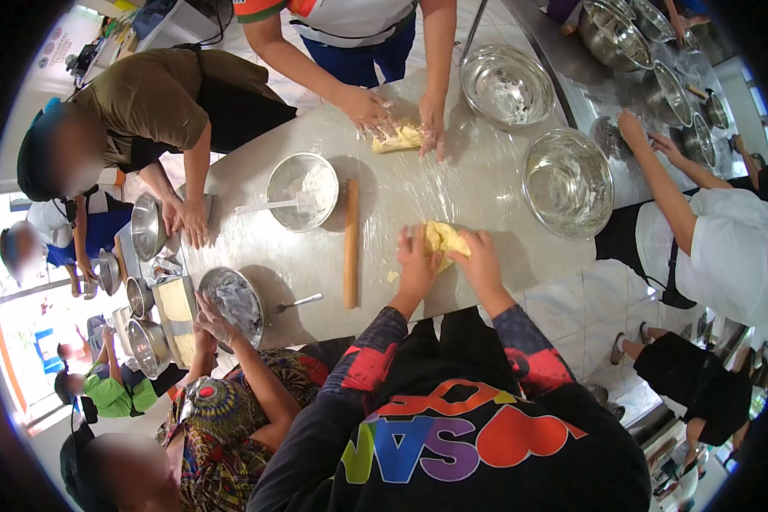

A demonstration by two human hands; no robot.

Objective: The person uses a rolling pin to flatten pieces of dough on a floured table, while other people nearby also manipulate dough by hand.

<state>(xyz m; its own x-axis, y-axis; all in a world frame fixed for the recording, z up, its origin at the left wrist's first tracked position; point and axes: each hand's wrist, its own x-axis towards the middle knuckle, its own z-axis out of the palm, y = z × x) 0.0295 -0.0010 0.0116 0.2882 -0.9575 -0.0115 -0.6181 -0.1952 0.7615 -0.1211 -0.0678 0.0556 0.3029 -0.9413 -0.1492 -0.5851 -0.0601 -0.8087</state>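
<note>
Both of my hands are on a lump of yellow dough [445, 238] that lies on the plastic-covered table [397, 192]. My left hand [417, 259] grips its left side, with the fingers slightly blurred. Against its right side presses my right hand [480, 256], fingers curled over the edge. A small crumb of dough [393, 276] sits just left of my left hand. Farther left, a wooden rolling pin [351, 243] lies lengthwise on the table.
Across from me, a person's hands [400, 125] work another piece of dough [397, 137]. A metal bowl [302, 221] holds flour and a white spatula [265, 207]. Large metal bowls [568, 233] stand at right. At left are a fork [296, 303] and a whitish-coated bowl [256, 281].
</note>
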